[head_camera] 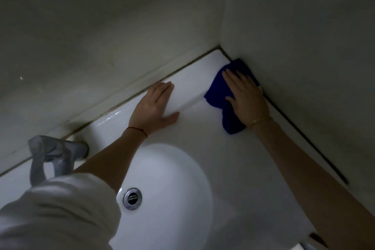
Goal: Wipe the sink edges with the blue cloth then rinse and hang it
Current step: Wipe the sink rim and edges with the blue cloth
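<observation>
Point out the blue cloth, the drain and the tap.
blue cloth [217,95]: head view, on the bare fold left of the right hand.
drain [132,198]: head view, on the metal stopper's middle.
tap [58,150]: head view, on its grey body.

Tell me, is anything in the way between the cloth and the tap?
Yes. The left hand and its forearm rest flat on the sink ledge, between the blue cloth under the right hand and the tap.

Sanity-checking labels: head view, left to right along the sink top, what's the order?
Faucet → drain → left hand, flat on the sink rim → blue cloth → right hand, pressing the cloth → side wall.
</observation>
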`<action>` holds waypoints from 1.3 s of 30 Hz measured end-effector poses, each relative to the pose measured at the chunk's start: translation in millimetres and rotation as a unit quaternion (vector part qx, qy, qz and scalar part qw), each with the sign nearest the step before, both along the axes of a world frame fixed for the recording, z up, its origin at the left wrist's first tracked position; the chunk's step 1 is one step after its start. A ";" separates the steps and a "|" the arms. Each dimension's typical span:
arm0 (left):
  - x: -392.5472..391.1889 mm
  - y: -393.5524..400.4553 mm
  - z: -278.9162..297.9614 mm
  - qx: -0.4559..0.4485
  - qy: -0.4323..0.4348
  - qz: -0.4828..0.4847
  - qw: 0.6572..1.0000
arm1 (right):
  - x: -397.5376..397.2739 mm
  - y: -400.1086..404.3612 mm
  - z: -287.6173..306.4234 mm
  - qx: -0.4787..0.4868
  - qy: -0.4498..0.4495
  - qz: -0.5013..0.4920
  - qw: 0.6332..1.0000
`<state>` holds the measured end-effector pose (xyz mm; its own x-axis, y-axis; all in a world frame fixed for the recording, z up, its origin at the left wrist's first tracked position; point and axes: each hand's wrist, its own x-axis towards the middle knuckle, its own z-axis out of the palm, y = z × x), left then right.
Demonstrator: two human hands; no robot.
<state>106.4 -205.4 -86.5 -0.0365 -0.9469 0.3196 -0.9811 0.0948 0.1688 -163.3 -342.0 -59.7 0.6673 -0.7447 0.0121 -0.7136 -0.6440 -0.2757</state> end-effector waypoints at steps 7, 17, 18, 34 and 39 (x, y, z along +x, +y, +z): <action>-0.3 -0.1 3.6 0.016 -0.008 0.004 1.000 | 47.9 -47.3 -8.3 0.061 -0.054 0.011 0.997; -1.9 -2.2 5.6 0.019 -0.001 0.002 1.000 | 62.7 -19.9 -13.0 -0.014 -0.031 0.042 0.999; -1.0 -1.9 5.0 0.015 0.000 0.000 1.000 | 64.5 -30.4 -11.6 -0.004 -0.034 -0.005 0.999; 0.2 0.0 2.5 0.010 0.008 -0.002 1.000 | 40.4 -20.1 -10.0 -0.022 -0.026 -0.021 0.999; -0.3 -0.4 2.2 0.007 0.008 0.001 1.000 | -2.9 -0.2 -18.4 -0.074 0.003 -0.025 0.997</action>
<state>106.1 -205.8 -84.3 -0.0294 -0.9512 0.3070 -0.9785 0.0901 0.1854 -166.2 -342.2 -78.2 0.6291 -0.7680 0.1203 -0.7479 -0.6401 -0.1758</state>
